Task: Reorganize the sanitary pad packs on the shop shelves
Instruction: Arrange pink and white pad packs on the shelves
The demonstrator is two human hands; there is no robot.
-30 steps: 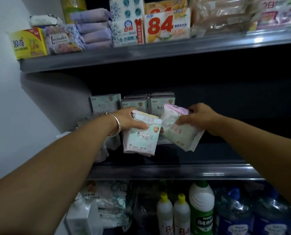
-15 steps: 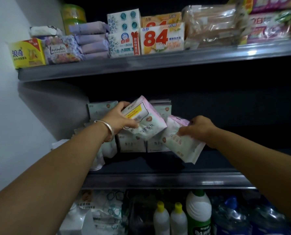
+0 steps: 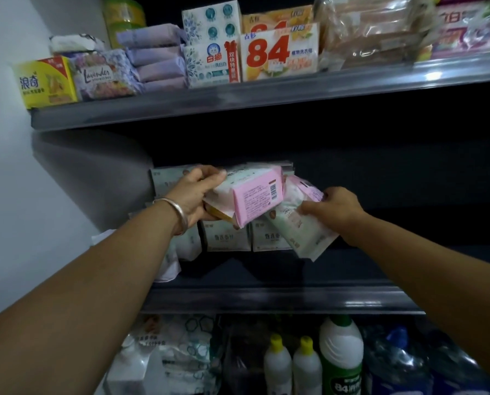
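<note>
My left hand, with a silver bangle on the wrist, grips a sanitary pad pack turned so its pink back and barcode face me. It is held up in front of the stacked packs on the middle shelf. My right hand holds a second pack, pale green and pink, tilted down to the right and touching the first pack. Behind them, pale green packs stand in rows on that shelf, with more stacked above, partly hidden by my hands.
The top shelf carries a yellow box, a lavender pack, purple packs and soap boxes. Below stand bleach bottles, large water bottles and wrapped goods. A white wall bounds the left; the middle shelf's right half is dark.
My left hand has lifted its pack and turned it over, so the pink back now faces me. My right hand with its pack stays about where it was.
</note>
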